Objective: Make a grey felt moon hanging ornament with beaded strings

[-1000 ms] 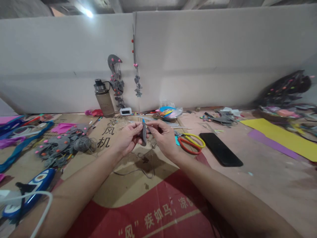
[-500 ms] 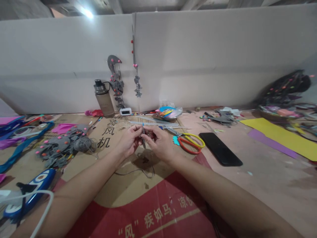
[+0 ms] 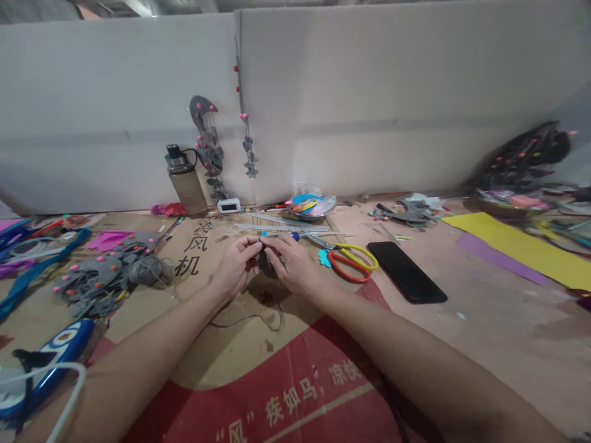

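Note:
My left hand (image 3: 236, 266) and my right hand (image 3: 290, 266) meet over the middle of a cardboard sheet (image 3: 221, 344). Both pinch a small dark grey felt piece (image 3: 264, 261) between their fingertips, and a bit of blue shows at its top. Most of the piece is hidden by my fingers. A thin grey thread (image 3: 258, 320) lies looped on the cardboard just below my hands.
Scissors with red and yellow handles (image 3: 346, 261) and a black phone (image 3: 406, 280) lie to the right. Grey felt shapes with pink beads (image 3: 96, 280) pile at left. A water bottle (image 3: 187, 184), a bowl of coloured scraps (image 3: 310, 208) and yellow paper (image 3: 521, 246) sit further back.
My hands have lowered toward the cardboard and closed in around the felt piece, which was held upright and more exposed a second ago. The view has shifted slightly.

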`<state>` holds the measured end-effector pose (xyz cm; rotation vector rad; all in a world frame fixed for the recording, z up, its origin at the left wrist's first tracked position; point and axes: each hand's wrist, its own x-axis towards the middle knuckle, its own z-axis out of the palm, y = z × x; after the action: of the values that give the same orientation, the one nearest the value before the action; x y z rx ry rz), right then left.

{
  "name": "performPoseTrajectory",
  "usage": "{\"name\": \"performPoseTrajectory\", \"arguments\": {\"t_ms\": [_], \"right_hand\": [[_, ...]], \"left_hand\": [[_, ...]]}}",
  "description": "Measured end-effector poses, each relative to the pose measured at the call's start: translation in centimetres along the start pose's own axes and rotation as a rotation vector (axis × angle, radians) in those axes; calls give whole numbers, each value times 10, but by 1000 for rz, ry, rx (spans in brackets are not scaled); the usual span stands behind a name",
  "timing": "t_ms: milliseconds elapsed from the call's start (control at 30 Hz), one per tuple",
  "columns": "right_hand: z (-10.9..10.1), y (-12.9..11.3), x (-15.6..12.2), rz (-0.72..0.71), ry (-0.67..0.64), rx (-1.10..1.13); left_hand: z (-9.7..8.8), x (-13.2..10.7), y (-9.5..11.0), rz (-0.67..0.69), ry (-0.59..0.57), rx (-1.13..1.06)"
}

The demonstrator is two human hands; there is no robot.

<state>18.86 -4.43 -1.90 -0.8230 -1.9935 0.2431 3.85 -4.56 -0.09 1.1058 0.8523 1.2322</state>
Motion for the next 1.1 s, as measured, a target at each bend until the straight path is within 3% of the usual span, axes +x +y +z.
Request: {"name": "performPoseTrajectory", "arguments": {"t_ms": [267,500,767,933,1100], "right_hand": [[8,11,-4,-74,-27,-98],[8,13,-4,-61,-32,-102],[10,8,-5,-57,-48,-47],[3,-5,5,118,-16,80],[-23,-19,25,387,-223,289]], "left_hand": [[0,1,0,-11,177,82],[0,3,0,-24,130,-4],[-3,6,1,0,183,-45],[-8,12,14,111,195,61],[-30,24,32,329,309,199]]}}
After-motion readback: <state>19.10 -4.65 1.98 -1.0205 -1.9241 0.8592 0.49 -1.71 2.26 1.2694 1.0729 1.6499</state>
